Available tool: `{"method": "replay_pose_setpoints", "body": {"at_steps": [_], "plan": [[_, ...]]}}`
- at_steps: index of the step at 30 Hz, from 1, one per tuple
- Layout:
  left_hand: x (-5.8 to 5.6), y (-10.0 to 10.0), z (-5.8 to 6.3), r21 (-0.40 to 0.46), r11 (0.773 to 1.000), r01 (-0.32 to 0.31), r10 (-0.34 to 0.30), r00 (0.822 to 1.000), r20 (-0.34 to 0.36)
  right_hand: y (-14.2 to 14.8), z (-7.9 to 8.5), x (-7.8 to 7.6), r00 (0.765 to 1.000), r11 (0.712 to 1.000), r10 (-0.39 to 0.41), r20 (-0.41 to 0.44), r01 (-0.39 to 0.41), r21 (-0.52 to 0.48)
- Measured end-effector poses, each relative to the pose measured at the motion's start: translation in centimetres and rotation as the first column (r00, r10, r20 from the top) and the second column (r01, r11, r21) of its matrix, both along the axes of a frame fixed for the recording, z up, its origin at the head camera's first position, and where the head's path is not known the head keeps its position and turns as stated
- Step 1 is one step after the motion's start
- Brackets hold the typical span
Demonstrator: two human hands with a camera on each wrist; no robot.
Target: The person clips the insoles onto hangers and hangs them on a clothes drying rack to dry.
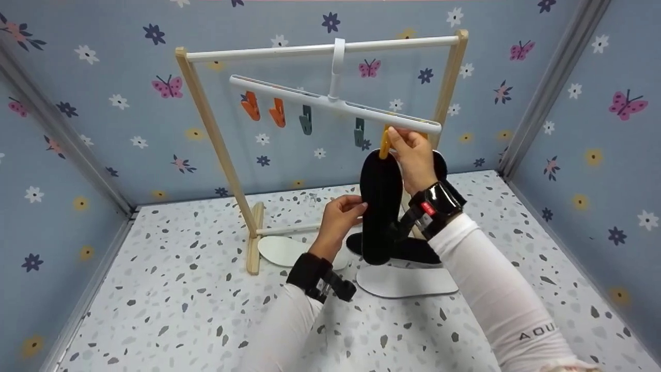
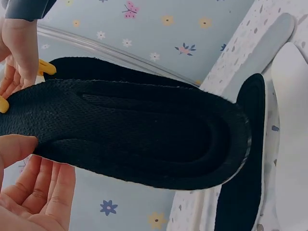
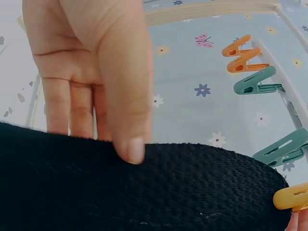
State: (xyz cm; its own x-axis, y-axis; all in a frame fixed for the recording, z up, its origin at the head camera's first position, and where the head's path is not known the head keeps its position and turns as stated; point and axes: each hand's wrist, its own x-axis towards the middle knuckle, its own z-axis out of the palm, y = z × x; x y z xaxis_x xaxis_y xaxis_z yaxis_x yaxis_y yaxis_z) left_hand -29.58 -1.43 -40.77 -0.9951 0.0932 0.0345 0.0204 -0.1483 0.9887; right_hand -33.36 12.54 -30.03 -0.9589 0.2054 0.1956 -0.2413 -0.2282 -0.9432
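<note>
A black insole (image 1: 379, 206) hangs upright from a yellow clothespin (image 1: 384, 143) at the low right end of a white clip hanger (image 1: 294, 96). My left hand (image 1: 336, 223) pinches the insole's left edge between thumb and fingers; in the left wrist view the thumb (image 2: 18, 147) lies on its face. At the insole's top, my right hand (image 1: 417, 160) pinches the yellow clothespin, its fingertips just under the hanger bar. A second black insole (image 2: 115, 70) hangs behind, partly hidden by the right hand, with another yellow clothespin (image 2: 46, 67) at its end.
Orange clothespins (image 1: 251, 106) and green clothespins (image 1: 305, 121) hang along the tilted hanger. It hooks over a white rail (image 1: 263, 51) with wooden posts (image 1: 214, 134). On the speckled floor lie white insoles (image 1: 405, 281) and a black insole (image 1: 418, 250).
</note>
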Motion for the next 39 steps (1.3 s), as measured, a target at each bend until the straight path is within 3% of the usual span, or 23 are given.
{"method": "replay_pose_setpoints", "body": {"at_steps": [13,18,23,29,39], "plan": [[0.9,-3.1,-2.2,0.011,0.999,-0.049,0.048,0.998,0.044,-0.1,-0.6,-0.4,1.0,1.0,-0.004,0.023,0.004,0.021],[1.4,-4.5,-3.3,0.006,0.994,-0.106,0.106,0.992,0.061,-0.4,-1.0,-0.3,1.0,1.0,-0.005,0.027,0.004,0.028],[1.9,-5.6,-4.2,0.043,0.986,-0.161,0.157,0.985,0.077,-0.6,-1.3,0.0,1.0,0.997,-0.003,0.028,0.001,0.071],[2.3,-6.4,-5.1,0.053,0.985,-0.164,0.158,0.983,0.097,-0.3,-1.8,0.4,0.999,0.992,0.02,0.034,-0.024,0.125],[2.8,-8.0,-6.1,-0.011,0.981,-0.193,0.193,0.971,0.14,0.1,-2.8,0.9,1.0,0.967,0.023,0.012,-0.025,0.255]]}}
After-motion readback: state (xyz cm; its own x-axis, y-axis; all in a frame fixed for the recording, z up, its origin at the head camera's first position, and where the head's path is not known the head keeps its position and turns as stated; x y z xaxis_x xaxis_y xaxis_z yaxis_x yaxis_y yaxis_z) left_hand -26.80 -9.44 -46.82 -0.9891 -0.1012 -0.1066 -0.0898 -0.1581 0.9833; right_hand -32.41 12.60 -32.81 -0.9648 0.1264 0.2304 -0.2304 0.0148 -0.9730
